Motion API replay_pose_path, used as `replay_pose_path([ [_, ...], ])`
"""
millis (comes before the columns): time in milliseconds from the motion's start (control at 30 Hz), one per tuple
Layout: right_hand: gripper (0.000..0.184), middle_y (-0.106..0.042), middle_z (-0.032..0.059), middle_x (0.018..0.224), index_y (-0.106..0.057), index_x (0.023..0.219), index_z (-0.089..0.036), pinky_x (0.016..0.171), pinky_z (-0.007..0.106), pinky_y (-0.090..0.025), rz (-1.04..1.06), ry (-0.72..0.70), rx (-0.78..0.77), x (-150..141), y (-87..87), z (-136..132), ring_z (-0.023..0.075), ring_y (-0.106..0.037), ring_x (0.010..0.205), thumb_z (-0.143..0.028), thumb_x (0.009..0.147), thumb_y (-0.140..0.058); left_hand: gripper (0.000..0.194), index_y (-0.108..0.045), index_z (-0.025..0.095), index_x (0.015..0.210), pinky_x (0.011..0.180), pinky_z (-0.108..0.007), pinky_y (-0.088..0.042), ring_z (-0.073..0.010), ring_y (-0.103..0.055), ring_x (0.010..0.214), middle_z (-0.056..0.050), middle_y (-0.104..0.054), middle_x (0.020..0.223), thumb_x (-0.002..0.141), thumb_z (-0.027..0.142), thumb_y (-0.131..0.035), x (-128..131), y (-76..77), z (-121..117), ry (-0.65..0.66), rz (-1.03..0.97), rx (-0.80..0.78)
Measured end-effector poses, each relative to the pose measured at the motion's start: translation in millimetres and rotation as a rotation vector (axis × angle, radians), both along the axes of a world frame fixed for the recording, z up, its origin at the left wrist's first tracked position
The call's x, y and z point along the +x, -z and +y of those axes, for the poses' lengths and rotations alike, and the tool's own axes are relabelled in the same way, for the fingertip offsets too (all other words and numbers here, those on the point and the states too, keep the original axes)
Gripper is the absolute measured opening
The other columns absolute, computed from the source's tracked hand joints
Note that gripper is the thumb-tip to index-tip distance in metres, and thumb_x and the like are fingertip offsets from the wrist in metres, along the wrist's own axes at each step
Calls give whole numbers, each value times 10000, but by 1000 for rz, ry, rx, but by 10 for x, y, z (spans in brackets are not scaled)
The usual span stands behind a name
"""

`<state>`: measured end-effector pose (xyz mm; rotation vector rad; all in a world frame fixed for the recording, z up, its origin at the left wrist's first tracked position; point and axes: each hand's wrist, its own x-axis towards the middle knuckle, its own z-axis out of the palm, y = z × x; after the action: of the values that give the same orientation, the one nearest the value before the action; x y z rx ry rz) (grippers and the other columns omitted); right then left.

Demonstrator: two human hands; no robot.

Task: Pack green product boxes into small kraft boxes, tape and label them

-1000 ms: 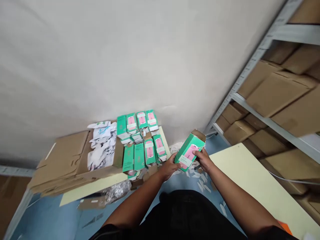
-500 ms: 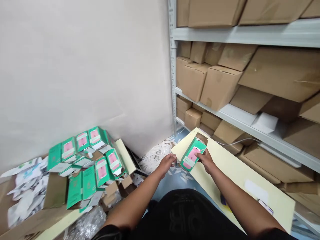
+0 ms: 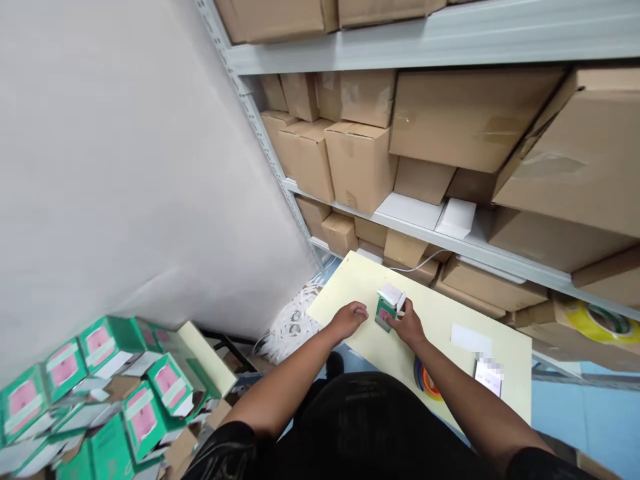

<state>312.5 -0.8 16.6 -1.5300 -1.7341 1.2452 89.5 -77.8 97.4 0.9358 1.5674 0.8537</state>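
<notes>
My right hand [image 3: 407, 325] grips a small green carton [image 3: 383, 314] with a pink panel, its thumb on the front. White flaps [image 3: 391, 294] stick out at the carton's top. The carton is over the pale yellow tabletop; whether it rests on it I cannot tell. My left hand [image 3: 351, 319] is just left of the carton, apart from it, fingers curled closed; anything inside them is hidden. A roll of tape [image 3: 429, 381] with an orange core lies beside my right forearm, partly covered by it.
Similar green cartons [image 3: 107, 343] are piled at lower left. Metal shelving [image 3: 410, 230] full of brown cardboard boxes [image 3: 357, 163] stands behind the table [image 3: 505, 410]. A phone [image 3: 488, 377] and a white sheet [image 3: 470, 337] lie at right. White strips [image 3: 295, 320] heap on the floor by the wall.
My view has turned right. The carton has gone from slanted, front facing up, to more upright, with its white flaps showing on top. My left hand remains closed beside it.
</notes>
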Motion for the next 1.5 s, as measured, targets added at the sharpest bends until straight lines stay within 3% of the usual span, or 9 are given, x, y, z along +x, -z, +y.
replay_pose_path([
  [233,747,-722,80,1188,-496,1323,-280,920,419,-548,-78,96,-35,-107,264,-163,289,-716,1041,-358,654,-818,309,-698,203,1069,897,-344,-533,-220,-669,929,-47,-723,1003,764,161,-676,105,146,512,365,331,177],
  [433,837,-618,90,1341,-519,1376,-255,1060,477,-483,-90,155,81,-200,24,-349,316,-589,1252,-445,628,-843,354,-672,201,1228,925,-343,-539,-225,-634,1046,-101,-609,1216,885,244,-592,10,217,690,447,268,394],
  [567,704,-584,96,1328,-521,1406,-251,894,435,-560,-63,273,51,-290,-145,-472,246,-657,1006,-536,791,-710,555,-614,249,1379,998,-365,-515,-250,-622,1099,-92,-567,1277,827,271,-664,-39,240,851,634,310,376],
  [700,525,-615,79,1273,-607,1284,-242,870,400,-557,-18,361,-1,-325,-241,-467,197,-675,860,-522,842,-644,712,-537,263,1467,972,-378,-520,-291,-624,1117,-99,-561,1271,785,350,-725,29,244,956,724,394,296],
  [867,513,-675,52,1096,-602,1131,-222,760,366,-532,-76,454,-126,-308,-351,-310,216,-668,811,-583,776,-683,595,-575,248,1408,930,-392,-535,-286,-640,1050,-109,-577,1246,832,361,-675,154,158,933,744,485,302],
  [1000,412,-692,31,1039,-598,1105,-230,767,341,-517,-138,410,-148,-237,-416,-167,220,-668,868,-461,772,-674,504,-607,246,1368,966,-393,-523,-254,-646,1018,-96,-617,1220,867,298,-606,177,112,872,673,450,253],
  [1233,400,-693,43,991,-616,1195,-250,613,317,-573,188,382,-304,40,-269,-110,206,-682,768,-368,813,-586,585,-534,178,1449,1083,-418,-462,-259,-611,1153,-134,-589,1340,864,167,-521,83,263,781,453,388,282],
  [1367,390,-683,12,955,-596,1176,-247,684,315,-572,95,332,-210,142,-188,-141,189,-683,766,-313,792,-592,572,-546,173,1408,1112,-442,-426,-271,-531,1222,-140,-525,1349,838,142,-583,82,292,712,332,597,437],
  [1500,359,-704,15,1036,-604,1166,-242,800,323,-544,-78,227,-63,173,-204,-170,170,-676,766,-269,809,-576,272,-709,194,1118,1045,-459,-432,-285,-534,1136,-116,-616,1137,907,155,-542,116,188,676,512,769,533],
])
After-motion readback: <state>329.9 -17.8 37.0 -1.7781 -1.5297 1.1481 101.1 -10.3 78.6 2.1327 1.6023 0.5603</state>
